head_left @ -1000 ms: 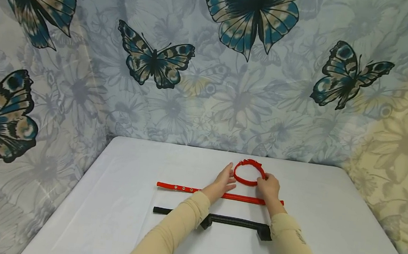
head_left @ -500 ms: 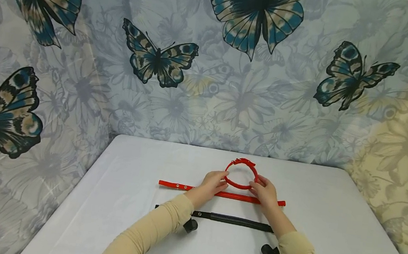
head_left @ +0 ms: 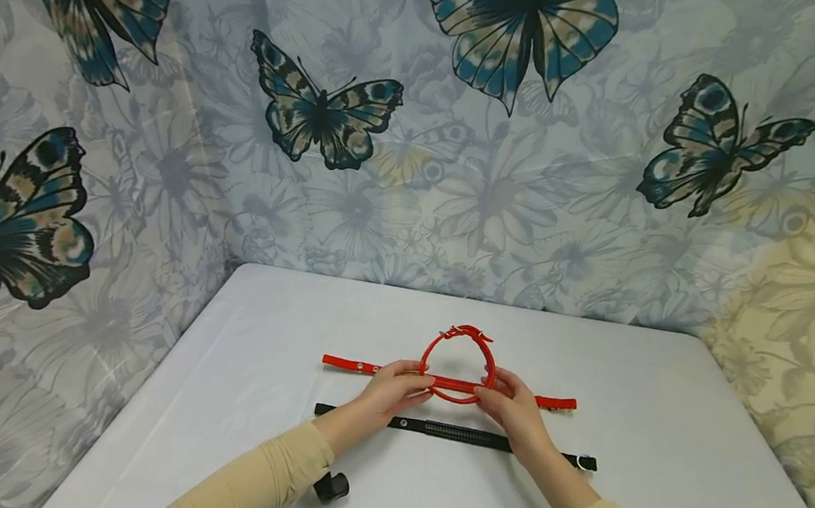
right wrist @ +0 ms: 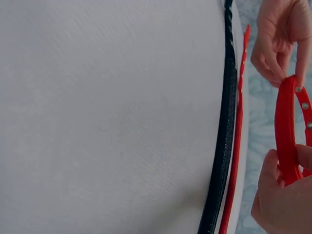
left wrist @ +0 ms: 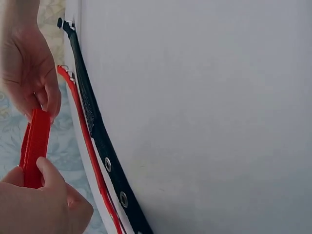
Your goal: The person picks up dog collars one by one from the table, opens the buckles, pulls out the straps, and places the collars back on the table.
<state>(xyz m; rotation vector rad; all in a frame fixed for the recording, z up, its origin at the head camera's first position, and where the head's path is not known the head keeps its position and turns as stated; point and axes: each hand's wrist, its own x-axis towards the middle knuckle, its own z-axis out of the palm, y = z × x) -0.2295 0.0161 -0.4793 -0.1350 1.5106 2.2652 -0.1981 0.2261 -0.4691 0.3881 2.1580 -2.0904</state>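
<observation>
A red collar (head_left: 472,331), buckled into a round loop, is held up in both hands above the table. My left hand (head_left: 386,390) pinches its left side between thumb and fingers, and my right hand (head_left: 516,413) grips the opposite side the same way. The buckle sits at the top of the loop. In the right wrist view, metal eyelets show along the far part of the looped collar (right wrist: 284,126). Behind the hands a second red collar (head_left: 357,366) lies stretched out flat. Nearer to me lies a black collar (head_left: 466,435) with eyelets and a metal ring at its right end.
Both flat collars lie roughly parallel across the white table (head_left: 280,315). A butterfly-print cloth (head_left: 473,211) hangs behind the table and along both sides. Black devices (head_left: 331,488) sit by the forearms.
The looped red collar has come nearer to me and a little left. My left hand, first beside it with fingers extended, now pinches it. My right hand has kept its hold.
</observation>
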